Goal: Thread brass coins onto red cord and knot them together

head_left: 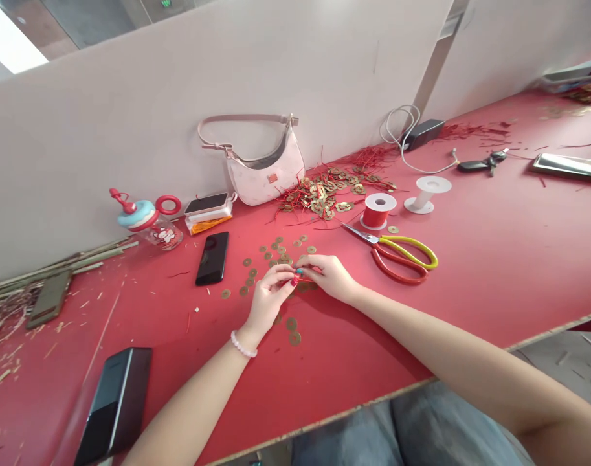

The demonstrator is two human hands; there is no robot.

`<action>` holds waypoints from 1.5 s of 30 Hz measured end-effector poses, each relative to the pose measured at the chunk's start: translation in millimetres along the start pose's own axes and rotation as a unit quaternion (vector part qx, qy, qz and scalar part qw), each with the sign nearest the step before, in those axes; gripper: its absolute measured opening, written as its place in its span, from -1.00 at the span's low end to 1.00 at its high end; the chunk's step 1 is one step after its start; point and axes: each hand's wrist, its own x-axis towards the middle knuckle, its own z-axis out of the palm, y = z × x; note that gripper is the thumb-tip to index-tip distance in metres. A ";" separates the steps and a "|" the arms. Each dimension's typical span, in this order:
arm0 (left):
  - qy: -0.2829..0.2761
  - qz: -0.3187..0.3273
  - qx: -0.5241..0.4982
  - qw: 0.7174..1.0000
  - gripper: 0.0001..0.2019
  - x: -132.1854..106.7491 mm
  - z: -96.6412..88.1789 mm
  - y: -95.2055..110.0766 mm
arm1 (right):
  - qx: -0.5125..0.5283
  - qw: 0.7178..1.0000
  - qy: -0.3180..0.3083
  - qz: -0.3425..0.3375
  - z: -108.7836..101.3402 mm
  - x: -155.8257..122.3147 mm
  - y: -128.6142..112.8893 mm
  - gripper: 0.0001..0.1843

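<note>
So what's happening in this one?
A person's left hand and right hand meet at the fingertips, pinching a bit of red cord over loose coins. Scissors and a red spool lie to the right, untouched. A heap of corded coins sits by the bag.

Fingers (315, 260) partly hide the red cord (305, 280), and the right edge crops a phone (574, 166).

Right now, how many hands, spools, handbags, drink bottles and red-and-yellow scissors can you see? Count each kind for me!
Left hand and right hand: 2
Red spool and white spool: 2
Handbag: 1
Drink bottle: 1
Scissors: 1
Total: 7
</note>
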 end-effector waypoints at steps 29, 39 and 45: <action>0.111 -0.088 0.063 0.988 -0.68 1.1 -1.3 1.5 | 0.011 0.996 -0.031 -0.079 -4.5 -10.0 -18.4 -0.90; 0.107 -0.088 0.074 0.988 -0.68 2.3 -0.1 3.1 | -0.129 0.973 0.017 -0.189 -0.2 -4.9 -9.4 -0.89; 0.105 -0.093 0.073 0.987 -0.68 2.4 -0.1 1.4 | -0.122 0.972 0.020 -0.198 -1.7 -3.6 -7.4 -0.90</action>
